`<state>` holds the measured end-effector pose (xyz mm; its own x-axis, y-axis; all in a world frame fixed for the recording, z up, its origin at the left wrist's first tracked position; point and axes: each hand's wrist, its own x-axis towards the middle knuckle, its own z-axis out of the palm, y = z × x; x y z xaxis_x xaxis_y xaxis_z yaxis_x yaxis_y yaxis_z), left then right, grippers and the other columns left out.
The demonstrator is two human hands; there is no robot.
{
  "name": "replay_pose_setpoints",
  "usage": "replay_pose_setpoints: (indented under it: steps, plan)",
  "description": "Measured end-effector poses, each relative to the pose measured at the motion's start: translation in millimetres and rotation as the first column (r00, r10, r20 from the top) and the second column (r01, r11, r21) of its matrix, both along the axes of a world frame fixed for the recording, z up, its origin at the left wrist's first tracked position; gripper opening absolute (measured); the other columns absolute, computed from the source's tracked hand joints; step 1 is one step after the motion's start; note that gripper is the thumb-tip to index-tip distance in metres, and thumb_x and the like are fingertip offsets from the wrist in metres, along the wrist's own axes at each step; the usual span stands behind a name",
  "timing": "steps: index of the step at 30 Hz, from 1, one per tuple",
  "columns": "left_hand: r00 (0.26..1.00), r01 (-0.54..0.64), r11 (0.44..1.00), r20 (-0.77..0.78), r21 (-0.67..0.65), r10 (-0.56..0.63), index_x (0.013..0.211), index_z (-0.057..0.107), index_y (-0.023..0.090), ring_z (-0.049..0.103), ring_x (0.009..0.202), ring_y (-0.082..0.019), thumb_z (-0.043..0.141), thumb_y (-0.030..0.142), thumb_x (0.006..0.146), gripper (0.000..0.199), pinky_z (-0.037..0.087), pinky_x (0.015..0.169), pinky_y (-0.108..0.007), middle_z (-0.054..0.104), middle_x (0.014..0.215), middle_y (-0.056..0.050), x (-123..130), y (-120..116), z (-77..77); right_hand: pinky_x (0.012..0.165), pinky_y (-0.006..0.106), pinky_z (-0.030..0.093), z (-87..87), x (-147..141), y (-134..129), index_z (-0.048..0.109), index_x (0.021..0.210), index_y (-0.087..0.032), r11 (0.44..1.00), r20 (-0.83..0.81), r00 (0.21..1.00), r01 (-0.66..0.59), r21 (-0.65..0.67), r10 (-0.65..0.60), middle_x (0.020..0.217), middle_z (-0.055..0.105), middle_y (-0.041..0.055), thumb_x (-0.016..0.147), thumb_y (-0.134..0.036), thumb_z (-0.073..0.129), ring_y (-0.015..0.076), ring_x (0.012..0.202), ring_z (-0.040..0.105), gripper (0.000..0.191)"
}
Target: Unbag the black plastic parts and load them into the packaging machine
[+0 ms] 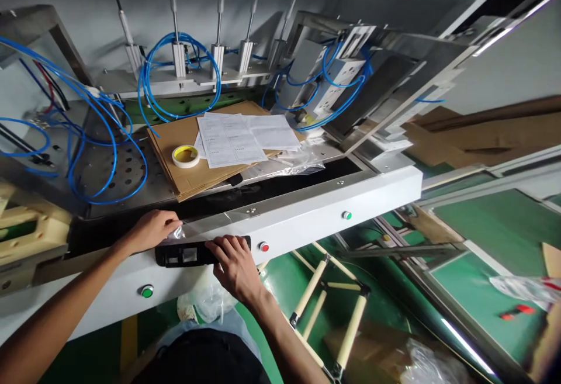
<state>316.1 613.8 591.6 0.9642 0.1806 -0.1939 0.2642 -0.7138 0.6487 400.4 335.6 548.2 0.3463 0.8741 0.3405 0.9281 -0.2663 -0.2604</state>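
1. The work in hand centres on a black part, a long piece with squarish recesses toward its left end. It lies across the near edge of the machine's white front rail, left of the red button; whether the rail bears its weight, I cannot tell.
2. As for progress, the part is in hand, and clear plastic film shows at its far edge, toward the left end. Whether that film is loose or joined to the part is unclear, so how much handling is done and how much is left cannot be judged.
3. The right hand comes in from the near right, its back upward, fingers bent over the part's right end and thumb on the near side; it seems to hold the part in a fairly narrow grasp.
4. The left hand reaches from the near left, the forearm slanting over the rail. Its fingers curl in close to the film; whether they pinch it, I cannot tell.
5. On the far side of the rail lie cardboard sheets, with printed papers and a tape roll on top.
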Motion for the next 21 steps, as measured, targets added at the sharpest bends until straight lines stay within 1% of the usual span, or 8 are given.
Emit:
replay_pose_setpoints:
  steps: [3,5,9,12,14,17,19,21]
  plan:
    - [0.996,-0.08,0.996,0.04,0.043,0.078,0.079,0.063,0.021,0.06,0.072,-0.019,0.044,0.044,0.099,0.035,0.039,0.069,-0.029,0.07,0.076,-0.003,1,12,-11.1,0.101,0.044,0.045,-10.2,1,-4,0.059,0.146,-0.024,0.999,0.025,0.998,-0.052,-0.009,0.052,0.12,0.072,0.0079,0.087,-0.005,0.06,0.0259,0.112,0.057,0.062]
    - [0.994,-0.102,0.994,0.049,0.051,0.099,0.079,0.064,0.021,0.06,0.073,-0.018,0.047,0.043,0.098,0.034,0.039,0.07,-0.029,0.071,0.077,-0.004,4,20,-16.7,0.103,0.045,0.045,-14.9,2,-7,0.06,0.145,-0.025,0.998,0.023,0.998,-0.055,-0.013,0.055,0.121,0.072,0.0079,0.086,-0.005,0.06,0.026,0.112,0.058,0.063]
    - [0.992,-0.125,0.991,0.039,0.039,0.123,0.067,0.062,0.019,0.053,0.066,-0.016,0.057,0.047,0.093,0.038,0.035,0.067,-0.03,0.066,0.067,-0.003,10,25,-27.3,0.102,0.045,0.047,-18.2,6,-9,0.062,0.143,-0.024,0.998,-0.019,0.998,-0.058,-0.028,0.058,0.121,0.072,0.0091,0.082,-0.005,0.062,0.0268,0.11,0.058,0.064]
    - [0.988,-0.15,0.989,0.037,-0.01,0.15,0.069,0.065,0.018,0.053,0.064,-0.016,0.061,0.053,0.091,0.041,0.035,0.065,-0.03,0.066,0.066,-0.003,14,26,-34.8,0.101,0.045,0.047,-17.2,7,-8,0.063,0.14,-0.022,0.997,-0.053,0.996,-0.072,-0.021,0.07,0.122,0.072,0.0099,0.079,-0.005,0.063,0.0274,0.11,0.059,0.064]
    - [0.988,-0.147,0.985,0.024,-0.086,0.15,0.074,0.069,0.018,0.057,0.063,-0.017,0.059,0.063,0.09,0.049,0.039,0.063,-0.029,0.068,0.068,-0.003,13,29,-37.9,0.101,0.045,0.047,-16.0,7,-8,0.064,0.139,-0.022,0.997,-0.074,0.994,-0.076,-0.008,0.075,0.121,0.072,0.0101,0.079,-0.004,0.063,0.0276,0.111,0.059,0.063]
    - [0.986,-0.157,0.965,0.014,-0.21,0.164,0.093,0.076,0.015,0.07,0.073,-0.021,0.058,0.079,0.085,0.066,0.053,0.069,-0.031,0.079,0.084,-0.008,4,37,-37.0,0.103,0.046,0.046,-14.0,6,-8,0.064,0.14,-0.023,0.997,-0.098,0.992,-0.076,0.007,0.076,0.121,0.072,0.0098,0.081,-0.004,0.061,0.028,0.111,0.059,0.062]
    - [0.976,-0.198,0.947,0.034,-0.254,0.213,0.111,0.075,0.014,0.076,0.092,-0.027,0.059,0.085,0.081,0.079,0.06,0.083,-0.036,0.082,0.104,-0.015,-7,41,-32.3,0.103,0.045,0.045,-12.9,5,-8,0.062,0.143,-0.024,0.997,-0.101,0.992,-0.077,0.003,0.077,0.121,0.072,0.0092,0.082,-0.005,0.062,0.0277,0.111,0.058,0.063]
    - [0.949,-0.278,0.927,0.08,-0.251,0.306,0.123,0.072,0.013,0.075,0.11,-0.031,0.058,0.085,0.083,0.084,0.059,0.098,-0.042,0.079,0.12,-0.019,-21,36,-26.0,0.103,0.044,0.046,-12.7,4,-8,0.059,0.147,-0.024,0.997,-0.091,0.993,-0.075,-0.006,0.074,0.122,0.072,0.0087,0.084,-0.005,0.062,0.0269,0.111,0.058,0.065]
